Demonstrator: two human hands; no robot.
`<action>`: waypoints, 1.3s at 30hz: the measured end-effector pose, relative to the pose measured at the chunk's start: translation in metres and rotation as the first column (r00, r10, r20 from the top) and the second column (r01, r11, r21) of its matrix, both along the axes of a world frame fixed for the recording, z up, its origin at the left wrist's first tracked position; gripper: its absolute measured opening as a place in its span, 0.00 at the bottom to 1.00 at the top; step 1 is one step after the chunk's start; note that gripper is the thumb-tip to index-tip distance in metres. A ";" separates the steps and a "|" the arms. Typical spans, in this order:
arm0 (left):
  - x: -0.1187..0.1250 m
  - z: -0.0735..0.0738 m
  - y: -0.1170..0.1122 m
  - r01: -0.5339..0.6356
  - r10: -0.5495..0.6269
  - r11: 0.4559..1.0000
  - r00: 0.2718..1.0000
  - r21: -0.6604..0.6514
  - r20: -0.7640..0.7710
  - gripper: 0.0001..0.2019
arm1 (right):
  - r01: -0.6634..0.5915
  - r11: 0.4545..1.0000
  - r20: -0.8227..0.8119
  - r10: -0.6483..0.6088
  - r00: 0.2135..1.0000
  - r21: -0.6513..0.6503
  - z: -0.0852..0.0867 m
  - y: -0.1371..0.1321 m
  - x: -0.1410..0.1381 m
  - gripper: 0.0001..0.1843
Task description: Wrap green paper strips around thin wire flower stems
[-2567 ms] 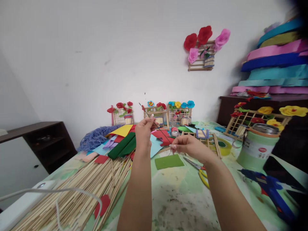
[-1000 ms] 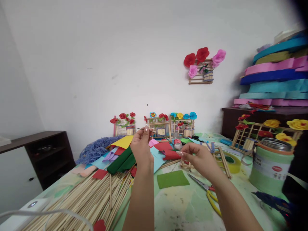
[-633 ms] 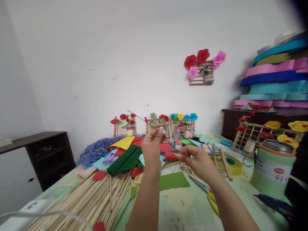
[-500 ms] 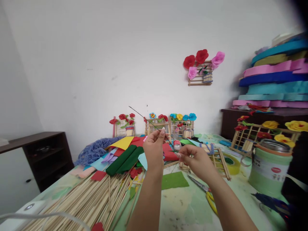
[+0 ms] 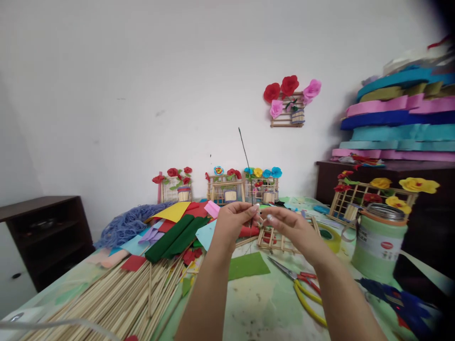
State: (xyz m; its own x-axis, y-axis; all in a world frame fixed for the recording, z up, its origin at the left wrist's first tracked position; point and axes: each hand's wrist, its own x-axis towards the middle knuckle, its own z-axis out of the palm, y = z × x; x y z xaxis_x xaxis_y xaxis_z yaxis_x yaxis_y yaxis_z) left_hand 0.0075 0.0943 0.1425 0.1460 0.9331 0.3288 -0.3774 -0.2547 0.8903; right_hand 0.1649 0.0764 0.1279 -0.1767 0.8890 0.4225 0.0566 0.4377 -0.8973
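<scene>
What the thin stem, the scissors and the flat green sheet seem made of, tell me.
Thin stem: probably wire, dull dark green; slender, slightly bent.
Scissors: blades likely steel, by their grey sheen; handles probably plastic, smooth, bright yellow and red.
Flat green sheet: matte, paper or felt; texture too faint to tell.

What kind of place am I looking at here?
It looks like a craft workspace, though whose I can't tell: artificial flowers, a spread of thin sticks, and scissors lying by a green sheet.
</scene>
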 end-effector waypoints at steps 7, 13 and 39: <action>0.028 -0.014 -0.008 0.311 -0.296 0.950 0.877 -0.023 -0.377 0.13 | 0.183 0.983 -0.428 -0.151 0.891 0.035 -0.005 0.008 0.010 0.17; 0.038 -0.021 -0.004 0.302 -0.275 0.953 0.878 0.007 -0.391 0.13 | 0.387 0.922 -0.493 -0.331 0.804 0.012 -0.004 0.007 0.021 0.14; 0.005 -0.017 0.008 0.343 -0.311 0.936 0.703 -0.078 -0.639 0.14 | 0.450 0.892 -0.688 -0.308 0.657 0.031 0.000 0.009 0.035 0.17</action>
